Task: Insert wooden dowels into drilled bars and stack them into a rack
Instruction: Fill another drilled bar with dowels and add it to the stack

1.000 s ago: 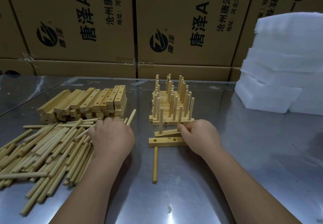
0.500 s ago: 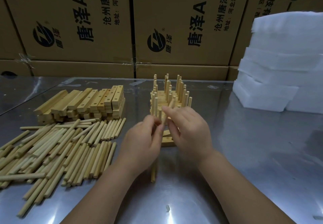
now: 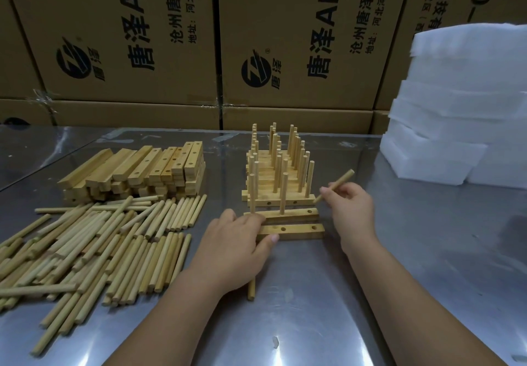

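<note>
At the centre of the steel table point(image 3: 399, 280), a person's right hand point(image 3: 352, 208) pinches a short pale wooden dowel point(image 3: 339, 183), tilted near the empty right-end hole of a light wooden drilled bar point(image 3: 296, 214) that carries two upright dowels. The left hand point(image 3: 236, 240) lies across its left end and that of an empty bar point(image 3: 296, 231) just in front, fingers relaxed, pressing down. The next move looks to be seating the dowel squarely. The part-built rack point(image 3: 278, 174) stands just behind. The brown cardboard boxes point(image 3: 119, 37) across the top are closed, their contents unseen.
</note>
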